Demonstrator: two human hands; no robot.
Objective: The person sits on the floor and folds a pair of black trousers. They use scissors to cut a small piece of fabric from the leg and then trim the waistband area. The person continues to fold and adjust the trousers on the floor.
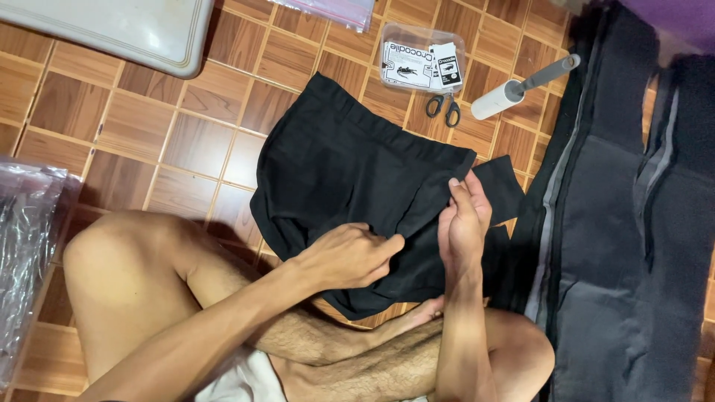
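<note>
A black garment (342, 167) lies spread on the wooden tile floor, its near part draped over my crossed legs. My left hand (350, 257) pinches a fold of the black cloth near the garment's lower middle. A little to its right, my right hand (462, 219) is raised and grips the garment's right edge, with fingertips at the corner of the waistband. Both hands hold the same piece of cloth, a few centimetres apart.
Small black-handled scissors (443, 108) and a white lint roller (514, 89) lie beyond the garment. A clear plastic box (423, 56) with tags sits behind them. Dark grey clothes (611, 223) are stacked at right, plastic bags (26, 246) at left, a pale lid (126, 30) top left.
</note>
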